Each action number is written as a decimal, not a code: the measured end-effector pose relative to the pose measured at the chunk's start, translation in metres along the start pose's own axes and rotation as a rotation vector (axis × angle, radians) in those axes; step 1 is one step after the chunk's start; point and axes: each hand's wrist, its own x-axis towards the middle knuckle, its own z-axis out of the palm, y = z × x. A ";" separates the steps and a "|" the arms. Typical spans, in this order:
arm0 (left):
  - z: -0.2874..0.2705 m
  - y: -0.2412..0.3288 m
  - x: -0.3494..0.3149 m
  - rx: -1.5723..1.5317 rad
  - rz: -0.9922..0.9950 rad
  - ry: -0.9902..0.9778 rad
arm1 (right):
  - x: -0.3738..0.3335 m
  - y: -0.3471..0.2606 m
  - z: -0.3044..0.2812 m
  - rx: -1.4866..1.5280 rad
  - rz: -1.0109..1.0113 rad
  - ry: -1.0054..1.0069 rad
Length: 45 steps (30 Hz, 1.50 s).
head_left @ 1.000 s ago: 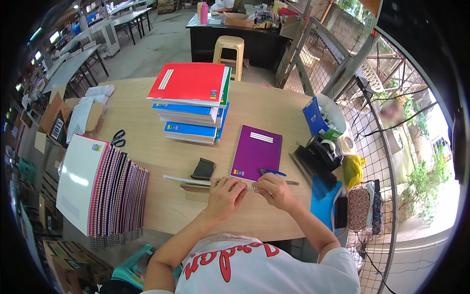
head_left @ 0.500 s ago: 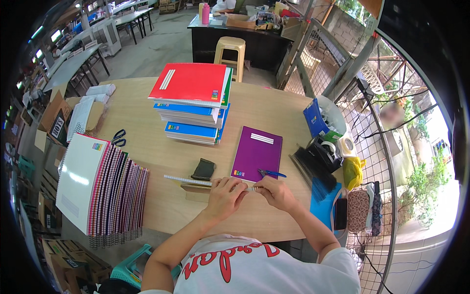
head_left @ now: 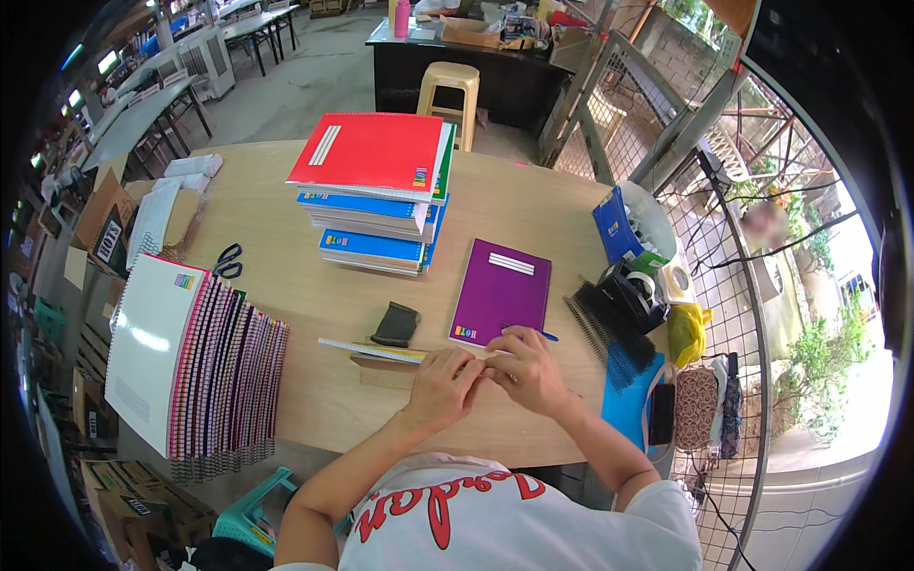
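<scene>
Near the front edge of the table, my left hand [head_left: 444, 385] is closed on what looks like a spiral-bound notebook [head_left: 367, 349] seen edge-on, its white and yellowish edge running out to the left. My right hand [head_left: 528, 373] meets it at the fingertips, thumb and fingers pinched at the same edge; the exact grip is hidden. Just beyond my right hand lies a purple spiral notebook [head_left: 502, 285]. The blue-handled cutters [head_left: 549, 335] on it are mostly covered by my right fingers. A dark block [head_left: 396, 324] sits beyond the edge-on notebook, and brown cardboard [head_left: 383, 373] lies under it.
A stack of red and blue notebooks [head_left: 371, 157] stands at the far middle. At left rises a tall pile of spiral notebooks [head_left: 157, 352], with scissors [head_left: 228, 260] behind. To the right are black coils [head_left: 614, 328], a tape dispenser [head_left: 633, 295], a yellow bag [head_left: 687, 335] and a phone [head_left: 661, 414].
My right hand has shifted slightly left toward my left hand, its fingers rising over the cutters. My left hand has stayed nearly in place on the notebook.
</scene>
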 end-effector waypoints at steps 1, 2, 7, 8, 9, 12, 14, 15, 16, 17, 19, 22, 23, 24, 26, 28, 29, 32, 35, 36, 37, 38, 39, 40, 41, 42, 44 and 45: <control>-0.003 0.003 0.003 0.006 0.002 -0.004 | 0.010 0.005 -0.004 0.023 -0.011 -0.047; -0.007 0.009 0.006 0.042 0.010 -0.037 | 0.023 0.015 -0.002 0.030 -0.014 -0.043; 0.000 0.009 -0.006 0.079 0.014 -0.059 | 0.090 0.058 0.068 0.090 0.098 -0.400; -0.001 0.010 -0.007 0.095 0.033 -0.047 | 0.099 0.063 0.100 0.114 0.139 -0.514; -0.002 0.010 -0.009 0.120 0.042 -0.030 | 0.109 0.065 0.133 0.141 0.168 -0.634; -0.001 0.006 -0.008 0.127 0.036 -0.036 | 0.120 0.050 0.186 0.021 0.084 -0.803; -0.006 0.009 -0.001 0.119 0.013 0.004 | 0.121 0.062 0.181 -0.017 0.015 -0.805; -0.009 0.012 0.004 0.106 -0.008 0.043 | 0.120 0.069 0.172 -0.056 -0.049 -0.806; -0.011 0.010 0.005 0.092 0.000 0.037 | 0.110 0.083 0.152 0.021 -0.031 -0.610; -0.019 0.004 0.000 0.127 -0.055 0.010 | 0.101 0.094 0.129 0.107 -0.025 -0.423; -0.029 -0.007 -0.012 0.168 -0.145 -0.004 | 0.118 0.079 0.039 0.411 0.221 -0.575; -0.025 -0.012 -0.009 0.164 -0.102 -0.036 | 0.066 0.091 -0.017 1.182 0.187 -0.644; -0.023 -0.014 -0.008 0.163 -0.097 -0.036 | 0.050 0.080 -0.021 0.917 0.138 -0.728; -0.022 -0.015 -0.006 0.166 -0.089 -0.037 | 0.038 0.073 -0.024 0.649 0.087 -0.798; -0.022 -0.015 -0.004 0.172 -0.081 -0.026 | 0.024 0.073 -0.022 0.884 0.111 -0.725; -0.022 -0.015 -0.001 0.182 -0.075 -0.005 | 0.025 0.070 -0.024 1.345 0.146 -0.570; -0.023 -0.015 0.000 0.171 -0.048 -0.021 | 0.025 0.066 -0.027 0.940 0.131 -0.693; -0.030 -0.015 -0.005 0.163 -0.033 -0.063 | 0.037 0.052 -0.027 0.349 0.335 -0.581; -0.027 -0.014 -0.003 0.118 -0.049 -0.045 | 0.037 0.054 -0.021 0.751 0.203 -0.592; -0.027 -0.014 -0.004 0.089 -0.056 -0.026 | 0.041 0.048 -0.019 0.477 0.114 -0.652; -0.027 -0.016 -0.007 0.096 -0.058 -0.024 | 0.037 0.048 -0.011 0.092 0.203 -0.501; -0.027 -0.017 -0.010 0.096 -0.058 -0.006 | 0.038 0.048 -0.011 0.095 0.196 -0.500; -0.026 -0.017 -0.010 0.094 -0.060 0.022 | 0.040 0.051 -0.015 0.695 0.217 -0.554; -0.025 -0.018 -0.010 0.101 -0.064 0.033 | 0.043 0.052 -0.018 1.299 0.231 -0.584; -0.025 -0.019 -0.008 0.094 -0.047 0.050 | 0.046 0.047 -0.015 0.783 0.160 -0.646; -0.025 -0.019 -0.006 0.084 -0.022 0.058 | 0.046 0.049 -0.012 0.780 0.155 -0.644; -0.025 -0.021 -0.008 0.071 -0.020 0.078 | 0.045 0.055 -0.002 0.420 0.246 -0.504; -0.025 -0.022 -0.010 0.058 -0.031 0.100 | 0.042 0.052 -0.003 1.006 0.296 -0.497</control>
